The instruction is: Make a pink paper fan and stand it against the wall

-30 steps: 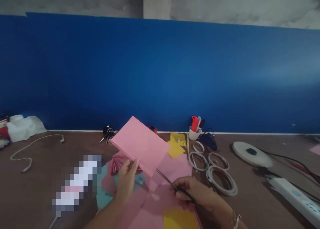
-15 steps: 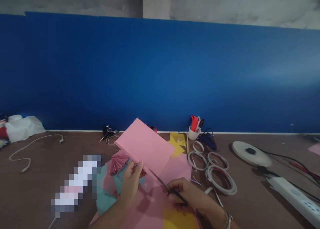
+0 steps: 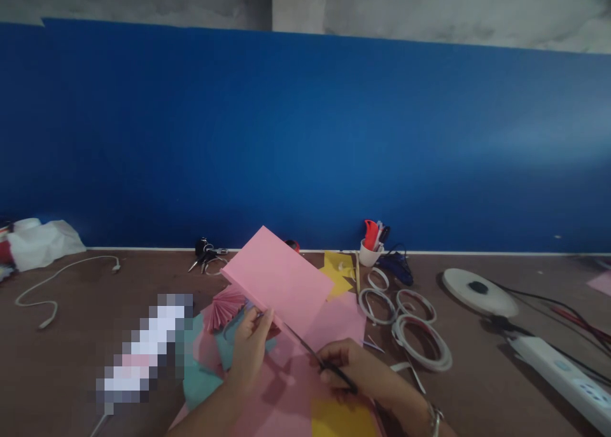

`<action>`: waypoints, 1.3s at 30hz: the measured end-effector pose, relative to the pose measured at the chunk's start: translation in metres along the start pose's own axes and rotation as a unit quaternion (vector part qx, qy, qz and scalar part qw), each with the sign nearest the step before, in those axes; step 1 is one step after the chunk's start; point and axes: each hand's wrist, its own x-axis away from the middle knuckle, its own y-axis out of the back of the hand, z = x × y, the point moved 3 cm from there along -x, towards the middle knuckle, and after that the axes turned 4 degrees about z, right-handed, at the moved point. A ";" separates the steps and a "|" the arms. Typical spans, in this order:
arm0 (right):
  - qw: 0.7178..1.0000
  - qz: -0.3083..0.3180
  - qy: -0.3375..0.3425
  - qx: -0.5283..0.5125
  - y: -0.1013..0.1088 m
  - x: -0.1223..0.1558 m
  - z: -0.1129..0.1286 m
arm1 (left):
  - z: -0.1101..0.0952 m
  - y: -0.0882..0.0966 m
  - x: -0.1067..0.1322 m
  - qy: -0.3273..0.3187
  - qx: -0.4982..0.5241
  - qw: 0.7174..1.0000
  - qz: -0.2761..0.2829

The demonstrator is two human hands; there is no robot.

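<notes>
My left hand [image 3: 252, 338] pinches the lower edge of a pink sheet of paper [image 3: 279, 268], which is held up and tilted above the table. In my right hand [image 3: 346, 364] is a pair of dark scissors [image 3: 337, 372], its blades reaching up-left to the sheet's lower edge near my left fingers. Beneath both hands lie more pink paper [image 3: 291, 405] and a yellow sheet [image 3: 341, 418]. Left of my left hand are a pleated pink paper fan [image 3: 224, 308] and teal paper [image 3: 198, 383]. A yellow paper star [image 3: 340, 275] rests behind the held sheet.
Right of my hands are several rolls of white strip [image 3: 422, 345], with a white cup of pens [image 3: 370, 254] behind them. Farther right lie a round white disc [image 3: 477, 292] and a power strip [image 3: 556, 373]. Keys [image 3: 207, 256] and a white cable [image 3: 57, 275] lie left. A blue partition [image 3: 305, 138] stands behind.
Almost nothing differs. The camera view has shifted very slightly; both hands, the scissors and the pink sheet keep nearly the same positions.
</notes>
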 end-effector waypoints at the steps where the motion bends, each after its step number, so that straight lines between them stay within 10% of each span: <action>1: 1.000 -0.001 -0.001 -0.001 0.000 0.000 0.001 | 0.000 0.000 0.000 0.003 0.001 1.000 0.000; 39: 1.000 -0.010 0.011 0.008 -0.001 -0.005 -0.004 | 0.004 -0.002 0.003 0.027 0.044 0.998 0.029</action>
